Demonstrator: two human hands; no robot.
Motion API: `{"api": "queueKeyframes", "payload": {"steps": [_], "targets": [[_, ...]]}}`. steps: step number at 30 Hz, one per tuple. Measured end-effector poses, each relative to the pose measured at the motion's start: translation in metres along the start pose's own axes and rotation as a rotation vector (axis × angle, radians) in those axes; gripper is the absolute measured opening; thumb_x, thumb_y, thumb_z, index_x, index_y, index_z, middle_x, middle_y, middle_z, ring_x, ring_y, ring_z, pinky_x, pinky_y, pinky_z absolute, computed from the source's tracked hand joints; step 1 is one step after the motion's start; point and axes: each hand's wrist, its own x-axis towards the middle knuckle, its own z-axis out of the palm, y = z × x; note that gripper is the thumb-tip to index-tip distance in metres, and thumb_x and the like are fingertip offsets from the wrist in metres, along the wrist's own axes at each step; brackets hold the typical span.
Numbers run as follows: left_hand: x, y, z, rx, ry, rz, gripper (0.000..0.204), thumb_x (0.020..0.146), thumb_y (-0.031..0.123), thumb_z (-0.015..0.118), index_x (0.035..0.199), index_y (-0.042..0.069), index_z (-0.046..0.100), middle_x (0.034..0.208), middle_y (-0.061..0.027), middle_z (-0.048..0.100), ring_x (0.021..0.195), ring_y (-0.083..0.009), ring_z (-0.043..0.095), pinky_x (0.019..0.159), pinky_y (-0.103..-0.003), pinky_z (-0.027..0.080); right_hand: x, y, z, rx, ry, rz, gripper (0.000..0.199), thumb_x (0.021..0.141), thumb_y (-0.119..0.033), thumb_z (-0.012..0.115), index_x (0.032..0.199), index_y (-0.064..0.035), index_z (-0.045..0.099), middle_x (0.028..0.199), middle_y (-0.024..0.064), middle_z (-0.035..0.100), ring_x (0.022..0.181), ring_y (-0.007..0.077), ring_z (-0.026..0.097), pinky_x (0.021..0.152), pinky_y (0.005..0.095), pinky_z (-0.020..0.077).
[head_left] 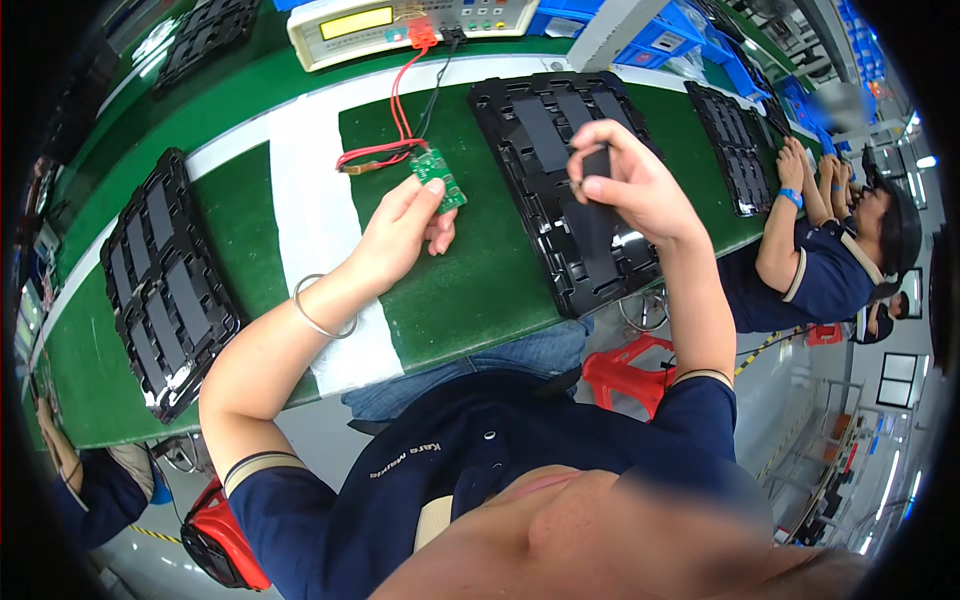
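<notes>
My left hand (402, 222) is closed on a small green circuit board (436, 178), its thumb pressed on the board's face. Red and black wires (398, 100) run from the far end of the board up to a bench meter (415, 25). Over a black moulded tray (545, 215), my right hand (645, 190) pinches a dark, flat block (598, 163) between thumb and fingers. Its kind I cannot make out. Several dark grey flat pieces (541, 133) lie in that tray's slots.
Another black tray (168, 290) with flat pieces lies at the left, and a third tray (728, 145) farther right. White strip (312, 180) crosses the green bench. Blue bins (655, 42) stand at the back. Co-workers (830, 245) sit at right; a red stool (630, 372) is below.
</notes>
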Motion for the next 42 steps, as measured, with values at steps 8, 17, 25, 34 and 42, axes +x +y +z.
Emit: {"api": "queueKeyframes", "payload": {"steps": [8, 17, 25, 34, 42], "targets": [[-0.001, 0.007, -0.003, 0.141, 0.057, 0.013, 0.024, 0.091, 0.022, 0.040, 0.077, 0.005, 0.047, 0.061, -0.0003, 0.048, 0.049, -0.0072, 0.048, 0.044, -0.019, 0.039, 0.068, 0.026, 0.054, -0.189, -0.080, 0.075, 0.030, 0.074, 0.002, 0.058, 0.101, -0.0030, 0.046, 0.090, 0.0044, 0.049, 0.082, 0.0093, 0.050, 0.074, 0.0232, 0.0407], [0.000, 0.008, 0.004, 0.326, 0.070, 0.040, 0.019, 0.089, 0.017, 0.044, 0.090, 0.000, 0.053, 0.059, -0.0008, 0.051, 0.047, -0.0070, 0.050, 0.042, -0.020, 0.039, 0.067, 0.045, 0.053, -0.329, 0.023, -0.128, 0.029, 0.071, -0.005, 0.062, 0.096, -0.0042, 0.047, 0.089, 0.0022, 0.050, 0.081, 0.0089, 0.049, 0.071, 0.0231, 0.0407], [-0.002, 0.006, 0.003, 0.377, 0.093, 0.013, 0.020, 0.089, 0.018, 0.045, 0.093, 0.001, 0.054, 0.057, -0.0005, 0.051, 0.047, -0.0067, 0.050, 0.042, -0.021, 0.040, 0.068, 0.053, 0.054, -0.509, 0.082, -0.227, 0.030, 0.069, -0.010, 0.064, 0.091, -0.0047, 0.044, 0.084, 0.0047, 0.052, 0.077, 0.0112, 0.050, 0.070, 0.0255, 0.0412], [-0.003, 0.007, 0.001, 0.310, 0.073, 0.022, 0.022, 0.089, 0.022, 0.045, 0.095, 0.003, 0.054, 0.057, 0.0001, 0.051, 0.047, -0.0065, 0.050, 0.042, -0.019, 0.039, 0.066, 0.052, 0.058, -0.489, 0.048, -0.131, 0.026, 0.071, -0.004, 0.060, 0.090, -0.0050, 0.042, 0.085, 0.0028, 0.047, 0.079, 0.0088, 0.046, 0.071, 0.0237, 0.0384], [0.000, 0.009, -0.005, 0.266, 0.034, -0.038, 0.024, 0.090, 0.024, 0.042, 0.083, 0.003, 0.052, 0.054, -0.0011, 0.049, 0.042, -0.0081, 0.048, 0.039, -0.019, 0.036, 0.066, 0.059, 0.061, -0.298, -0.030, -0.080, 0.024, 0.075, -0.002, 0.058, 0.091, -0.0064, 0.041, 0.082, -0.0001, 0.049, 0.077, 0.0054, 0.046, 0.069, 0.0205, 0.0387]]}}
